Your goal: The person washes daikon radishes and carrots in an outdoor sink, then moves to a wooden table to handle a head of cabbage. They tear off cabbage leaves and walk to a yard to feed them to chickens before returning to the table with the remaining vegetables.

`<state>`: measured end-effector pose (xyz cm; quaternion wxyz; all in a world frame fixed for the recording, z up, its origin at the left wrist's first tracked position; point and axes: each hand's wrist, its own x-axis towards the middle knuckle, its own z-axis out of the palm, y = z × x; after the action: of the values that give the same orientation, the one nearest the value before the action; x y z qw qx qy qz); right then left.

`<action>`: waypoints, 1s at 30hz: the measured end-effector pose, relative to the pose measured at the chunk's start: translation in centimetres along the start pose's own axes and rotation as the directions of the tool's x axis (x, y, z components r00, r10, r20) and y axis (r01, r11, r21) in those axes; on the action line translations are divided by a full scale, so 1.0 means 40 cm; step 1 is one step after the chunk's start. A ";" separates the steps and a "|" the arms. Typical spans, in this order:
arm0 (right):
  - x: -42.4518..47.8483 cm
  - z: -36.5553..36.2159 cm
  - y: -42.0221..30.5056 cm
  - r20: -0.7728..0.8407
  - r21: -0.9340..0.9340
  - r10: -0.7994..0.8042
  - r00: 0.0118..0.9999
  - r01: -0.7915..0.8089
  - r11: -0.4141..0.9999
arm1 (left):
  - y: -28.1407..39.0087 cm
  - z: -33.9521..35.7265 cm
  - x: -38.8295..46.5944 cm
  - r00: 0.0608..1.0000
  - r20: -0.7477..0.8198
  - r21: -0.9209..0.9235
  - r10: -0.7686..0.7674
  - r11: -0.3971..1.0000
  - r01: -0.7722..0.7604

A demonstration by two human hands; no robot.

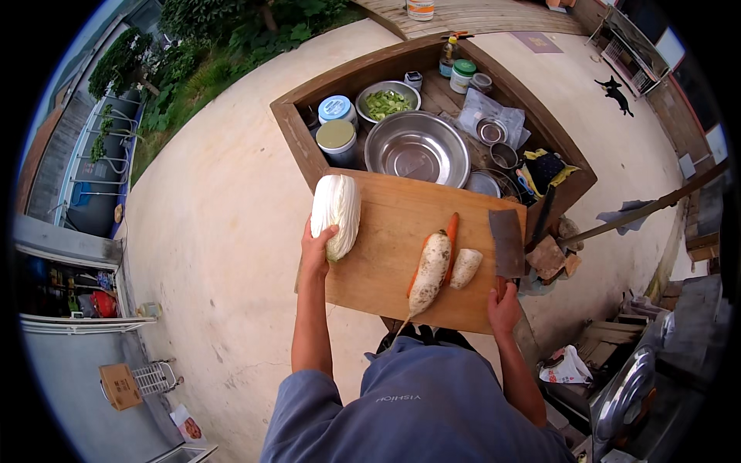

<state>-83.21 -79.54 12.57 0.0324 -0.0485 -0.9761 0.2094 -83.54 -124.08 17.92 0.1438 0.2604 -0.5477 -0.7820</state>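
My left hand [317,243] grips the lower end of a napa cabbage [337,211] at the left edge of a wooden cutting board [382,278]. My right hand [503,307] is closed around the handle of a cleaver [506,243], whose broad blade lies over the board's right edge. Between the hands, a long white radish with soil on it [430,269] rests on the board, over orange carrots [452,231]. A shorter piece of white radish [466,268] lies just right of them.
Beyond the board, a wood-framed table [295,139] holds a large steel basin [417,149], a bowl of chopped greens [388,103], lidded jars [336,136], a bottle [447,58] and a plastic bag [492,116]. Stones [546,257] and a slanting pole [637,209] are at the right.
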 end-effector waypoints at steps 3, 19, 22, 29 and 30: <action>-0.004 0.001 0.002 -0.051 0.004 -0.054 0.997 0.055 0.998 | -0.040 -0.022 -0.025 0.980 0.091 -0.437 -0.174 0.878 0.196; 0.007 -0.020 -0.026 -0.062 0.006 0.038 0.997 -0.038 0.999 | 0.057 0.294 0.112 0.948 0.309 -0.088 -0.078 0.990 0.110; 0.010 -0.025 -0.029 -0.019 0.003 0.069 0.997 -0.069 0.998 | 0.007 0.377 0.184 0.914 0.379 -0.144 -0.142 0.967 0.210; 0.017 -0.039 -0.028 0.062 0.028 0.153 0.986 -0.155 0.988 | -0.053 0.451 0.159 0.850 0.494 -0.159 -0.183 0.942 0.295; 0.021 -0.034 -0.026 0.057 0.028 0.145 0.988 -0.147 0.989 | -0.050 0.439 0.148 0.851 0.495 -0.173 -0.176 0.940 0.294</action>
<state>-84.00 -79.85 14.27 -0.0092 -0.1137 -0.9669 0.2282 -98.22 -112.67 19.21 -0.0606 0.1080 -0.4301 -0.8942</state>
